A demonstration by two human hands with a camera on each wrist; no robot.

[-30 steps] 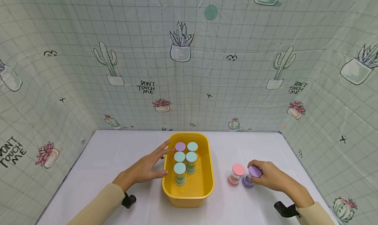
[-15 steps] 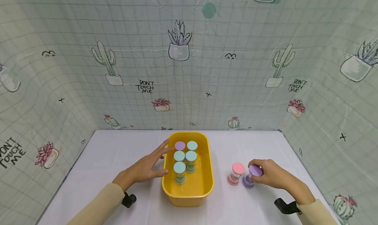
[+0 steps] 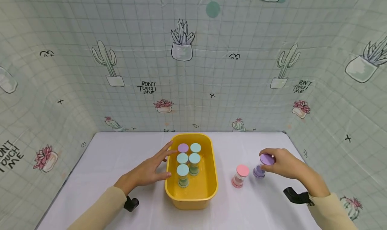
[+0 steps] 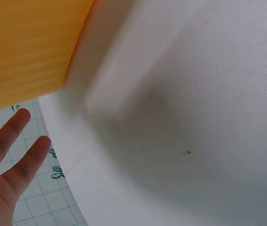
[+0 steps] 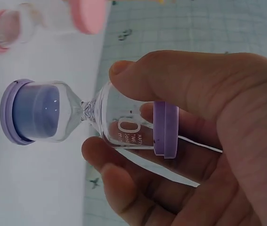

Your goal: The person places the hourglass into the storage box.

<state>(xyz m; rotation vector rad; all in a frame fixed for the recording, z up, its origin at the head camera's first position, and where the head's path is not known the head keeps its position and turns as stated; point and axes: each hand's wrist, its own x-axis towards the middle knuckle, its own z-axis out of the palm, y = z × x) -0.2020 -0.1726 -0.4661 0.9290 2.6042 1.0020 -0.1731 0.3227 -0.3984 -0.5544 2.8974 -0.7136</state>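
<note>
My right hand (image 3: pixel 284 163) grips a purple-capped hourglass (image 5: pixel 91 110) by its upper bulb, thumb on one side and fingers on the other. Purple sand fills its lower bulb. A pink-capped hourglass (image 3: pixel 240 176) stands on the table just left of it. My left hand (image 3: pixel 148 171) rests at the left rim of a yellow basin (image 3: pixel 208 189), fingers spread. In the basin stand several hourglasses with light blue caps, one of them a front hourglass (image 3: pixel 183 176), and a purple-capped hourglass (image 3: pixel 182 147) at the back left.
A white table (image 3: pixel 121 213) lies under everything. A grid-patterned cloth (image 3: pixel 193 89) with cactus drawings encloses it at the back and sides. Black wrist cameras sit on both wrists, the right camera (image 3: pixel 297 195) close above the tabletop.
My right hand has moved away from me and slightly right with the purple-capped hourglass, widening the gap to the pink one. The left hand stays at the basin's rim.
</note>
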